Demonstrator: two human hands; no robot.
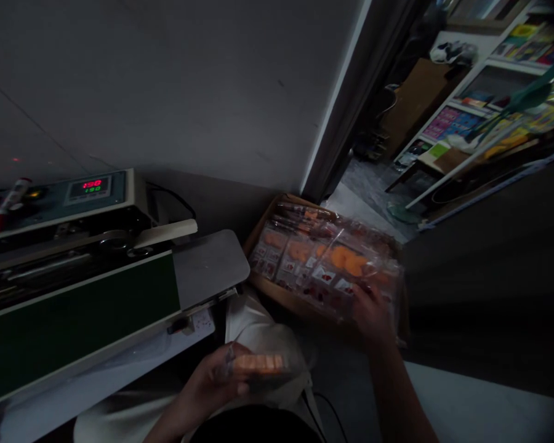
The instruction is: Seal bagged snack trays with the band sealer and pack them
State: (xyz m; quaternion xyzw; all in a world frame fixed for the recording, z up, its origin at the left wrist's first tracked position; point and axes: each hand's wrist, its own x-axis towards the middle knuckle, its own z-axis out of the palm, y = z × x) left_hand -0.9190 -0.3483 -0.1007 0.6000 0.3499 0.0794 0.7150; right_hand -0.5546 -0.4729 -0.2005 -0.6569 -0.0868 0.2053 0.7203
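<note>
My left hand (221, 372) is closed around one end of a clear plastic packet (261, 364) with a row of orange pieces inside, held low over my lap. Farther out to the right, my right hand (373, 307) grips the near edge of a flat clear packet (346, 264). Round orange pieces and small white-and-red labelled sachets show through that packet. It lies over other similar packets (277, 252) in an open cardboard box (277, 290). My right fingertips are partly hidden in the dim light.
At the left stands a sealing machine with a lit display (92, 186), a green belt (83, 326) and a metal end plate (212, 261). A red-and-white marker (10, 204) rests on it. A doorway beyond the box opens onto shelves (471, 98). A pale surface (484, 406) lies lower right.
</note>
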